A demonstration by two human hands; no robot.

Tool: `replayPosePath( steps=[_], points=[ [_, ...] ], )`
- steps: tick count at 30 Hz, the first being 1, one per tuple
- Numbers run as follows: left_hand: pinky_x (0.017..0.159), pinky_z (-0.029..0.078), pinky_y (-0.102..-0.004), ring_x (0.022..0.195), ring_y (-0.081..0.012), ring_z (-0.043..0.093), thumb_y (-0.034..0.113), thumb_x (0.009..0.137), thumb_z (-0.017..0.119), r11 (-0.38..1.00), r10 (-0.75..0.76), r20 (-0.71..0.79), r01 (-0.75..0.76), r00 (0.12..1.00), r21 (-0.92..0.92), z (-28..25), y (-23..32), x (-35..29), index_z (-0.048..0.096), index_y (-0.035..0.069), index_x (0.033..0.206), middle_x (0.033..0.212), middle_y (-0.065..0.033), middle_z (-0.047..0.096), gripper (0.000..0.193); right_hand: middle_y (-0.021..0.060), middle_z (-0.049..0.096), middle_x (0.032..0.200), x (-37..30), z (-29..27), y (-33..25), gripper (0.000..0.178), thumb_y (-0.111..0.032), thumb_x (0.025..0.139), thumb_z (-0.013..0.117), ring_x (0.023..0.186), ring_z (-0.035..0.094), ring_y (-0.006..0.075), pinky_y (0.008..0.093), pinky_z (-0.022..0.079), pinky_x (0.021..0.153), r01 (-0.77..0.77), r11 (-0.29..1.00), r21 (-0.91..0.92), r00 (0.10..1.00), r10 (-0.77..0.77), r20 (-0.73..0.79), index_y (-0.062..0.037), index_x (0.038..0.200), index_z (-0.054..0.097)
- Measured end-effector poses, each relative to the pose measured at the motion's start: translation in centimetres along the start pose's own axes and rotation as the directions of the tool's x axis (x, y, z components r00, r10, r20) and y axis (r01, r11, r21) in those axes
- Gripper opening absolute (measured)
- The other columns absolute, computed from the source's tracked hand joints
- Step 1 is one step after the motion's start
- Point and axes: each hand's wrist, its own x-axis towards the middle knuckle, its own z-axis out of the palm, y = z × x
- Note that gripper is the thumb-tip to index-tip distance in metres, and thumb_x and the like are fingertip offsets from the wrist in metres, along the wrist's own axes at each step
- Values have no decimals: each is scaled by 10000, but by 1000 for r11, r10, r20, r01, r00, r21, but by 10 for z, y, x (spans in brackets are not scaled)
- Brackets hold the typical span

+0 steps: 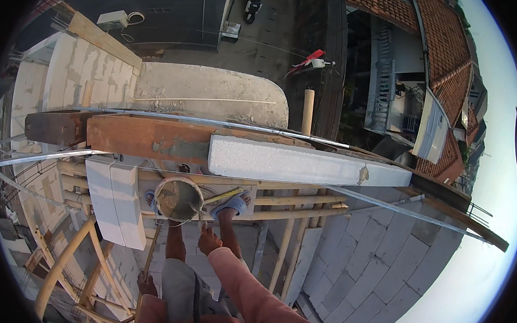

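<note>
My right hand [209,240] is closed round the handle of what looks like a trowel, held at the near right edge of a mortar bucket [179,198]. Grey mortar coats the inside of the bucket, which stands on the scaffold between my sandalled feet. Lower on the left, my left hand [147,283] is closed on a slim wooden pole [153,250]. A long white lightweight block [293,163] lies along the wall top ahead. Two more white blocks [114,194] sit side by side left of the bucket.
Bamboo poles [297,199] carry the platform, with deep gaps below. A yellow tool [222,196] lies by my right foot. A metal bar [234,127] and wooden formwork board [145,133] run along the wall; beyond is a drop to the street. A block wall [366,258] stands right.
</note>
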Motion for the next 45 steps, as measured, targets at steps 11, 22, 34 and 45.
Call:
replayPosePath(
  steps=[11,22,34,45],
  points=[
    [845,525,-441,899,-332,628,211,855,679,996,54,-69,-49,996,76,-29,36,-7,663,-32,986,1021,-176,644,277,216,461,1430,3,6,-1,725,-213,965,543,1269,573,458,586,455,1050,-16,995,100,999,12,46,-262,1625,249],
    [1073,441,-445,1164,-312,585,286,895,784,996,2,4,-2,1000,84,-67,84,-13,664,-21,1112,1190,-161,625,395,233,422,1485,64,7,10,753,-192,956,538,1205,602,487,559,494,1023,-83,923,375,992,41,119,-160,1632,206],
    [1223,308,-416,1448,-299,420,284,1047,593,591,805,148,-800,575,-106,-38,506,22,383,-23,1520,1545,-219,450,602,288,673,1213,110,58,12,702,-300,896,670,1141,659,449,503,520,998,-105,720,686,986,163,-19,-51,1496,405],
    [1237,270,-449,1502,-421,320,491,988,617,192,780,537,-940,321,284,97,659,20,224,-23,1605,1613,-300,311,895,246,704,1209,89,29,56,638,-367,857,699,1172,675,359,436,508,1032,-42,463,885,999,1,47,-64,1407,583]
  ],
)
